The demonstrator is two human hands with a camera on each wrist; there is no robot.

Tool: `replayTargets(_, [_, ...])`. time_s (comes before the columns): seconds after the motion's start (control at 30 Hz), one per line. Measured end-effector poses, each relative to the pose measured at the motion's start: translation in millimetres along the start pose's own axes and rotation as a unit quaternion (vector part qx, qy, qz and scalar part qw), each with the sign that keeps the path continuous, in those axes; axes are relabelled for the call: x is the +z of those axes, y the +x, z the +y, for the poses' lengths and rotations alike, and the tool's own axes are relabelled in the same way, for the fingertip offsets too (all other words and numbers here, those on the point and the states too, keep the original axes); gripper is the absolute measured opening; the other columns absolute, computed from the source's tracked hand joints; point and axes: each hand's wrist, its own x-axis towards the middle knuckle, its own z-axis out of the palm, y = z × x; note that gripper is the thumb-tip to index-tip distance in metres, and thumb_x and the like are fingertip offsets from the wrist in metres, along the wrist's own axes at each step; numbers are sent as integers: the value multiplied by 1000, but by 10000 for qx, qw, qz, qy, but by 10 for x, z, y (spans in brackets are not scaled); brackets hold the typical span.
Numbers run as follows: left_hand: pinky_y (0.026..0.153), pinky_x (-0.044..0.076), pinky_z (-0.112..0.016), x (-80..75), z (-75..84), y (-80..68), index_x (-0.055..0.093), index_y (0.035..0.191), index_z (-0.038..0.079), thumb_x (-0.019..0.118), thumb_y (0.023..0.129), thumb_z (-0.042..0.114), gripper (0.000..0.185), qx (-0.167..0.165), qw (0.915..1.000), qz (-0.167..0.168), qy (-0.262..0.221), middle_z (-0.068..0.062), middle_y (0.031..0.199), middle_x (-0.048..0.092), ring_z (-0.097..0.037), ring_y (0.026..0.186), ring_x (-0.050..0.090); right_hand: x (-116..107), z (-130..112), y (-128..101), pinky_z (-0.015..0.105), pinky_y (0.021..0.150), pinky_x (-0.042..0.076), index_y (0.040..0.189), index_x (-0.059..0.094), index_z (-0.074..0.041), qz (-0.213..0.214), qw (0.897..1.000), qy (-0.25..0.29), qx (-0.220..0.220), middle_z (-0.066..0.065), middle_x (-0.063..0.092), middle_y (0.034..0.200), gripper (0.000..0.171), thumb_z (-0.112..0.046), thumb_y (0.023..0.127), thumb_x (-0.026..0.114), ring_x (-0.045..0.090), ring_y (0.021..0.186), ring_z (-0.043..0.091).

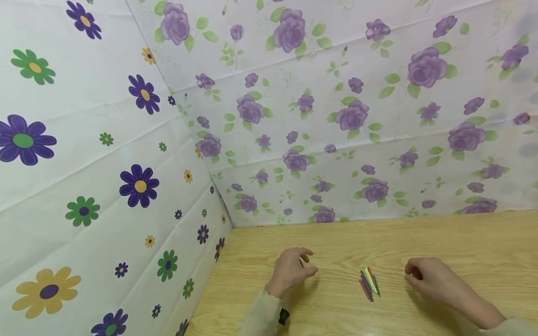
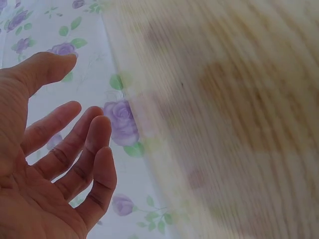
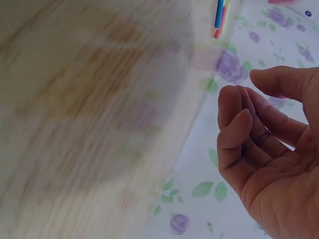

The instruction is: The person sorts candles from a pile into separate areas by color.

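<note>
Several thin coloured sticks (image 1: 369, 283), red, blue, green, yellow and orange among them, lie bunched on the wooden table between the two hands. My left hand (image 1: 290, 269) hovers to their left, fingers relaxed and thumb spread apart; its palm (image 2: 45, 184) shows bare in the left wrist view. To the right of the bunch is my right hand (image 1: 435, 280), its fingers loosely curled with nothing in them. In the right wrist view, thumb and fingertips stand apart, and the ends of a blue stick (image 3: 219, 14) and a red one show at the top.
The wood-grain table (image 1: 336, 247) meets a white wall covering (image 1: 269, 186) with purple roses at the back. Along the left side rises another covering (image 1: 138, 242) with daisy prints. A dark band (image 1: 284, 316) shows at the left sleeve's cuff.
</note>
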Motion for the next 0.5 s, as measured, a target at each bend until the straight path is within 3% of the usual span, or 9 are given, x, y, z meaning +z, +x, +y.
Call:
replayTargets(0.23, [61, 49, -18, 32, 15, -20, 85, 114, 13, 87, 94, 26, 24, 142, 9999, -27, 35, -3, 100, 83, 3, 69, 60, 39, -40, 6, 21, 59, 45, 90, 74, -10, 36, 9996, 68, -266, -12, 65, 76, 10, -2, 94, 77, 46, 66, -7])
replayTargets(0.5, [62, 49, -17, 33, 42, -48, 86, 112, 12, 86, 95, 24, 20, 157, 9999, -14, 40, -3, 101, 83, 4, 71, 61, 103, -116, 24, 20, 58, 45, 87, 73, -12, -33, 9987, 230, -463, -13, 64, 74, 13, -1, 93, 76, 45, 66, -8])
